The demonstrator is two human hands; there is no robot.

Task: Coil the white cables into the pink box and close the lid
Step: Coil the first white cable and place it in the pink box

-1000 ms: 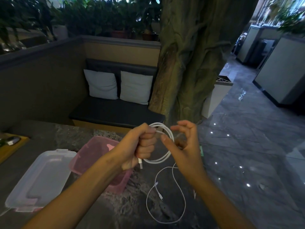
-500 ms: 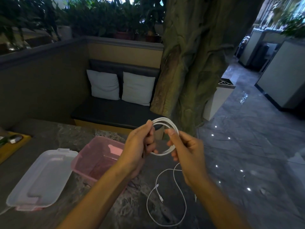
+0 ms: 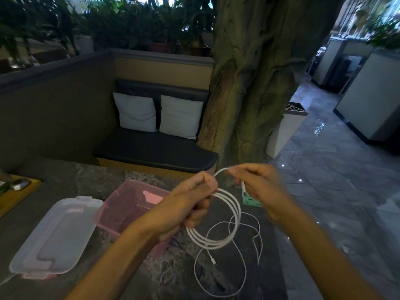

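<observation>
My left hand grips a white cable coil of about three loops, held in the air above the dark marble table. My right hand pinches the free end of that cable, its plug pointing down beside the palm. A second white cable lies loose on the table below the coil. The open pink box sits just left of my left hand. Its translucent lid lies flat on the table further left.
A small green card lies on the table under my right hand. A wooden tray with small items sits at the far left edge. Beyond the table are a dark bench with two white cushions and a thick tree trunk.
The coil has grown and now hangs lower from my left hand. My right hand moved right and up, drawing the cable's end off the table.
</observation>
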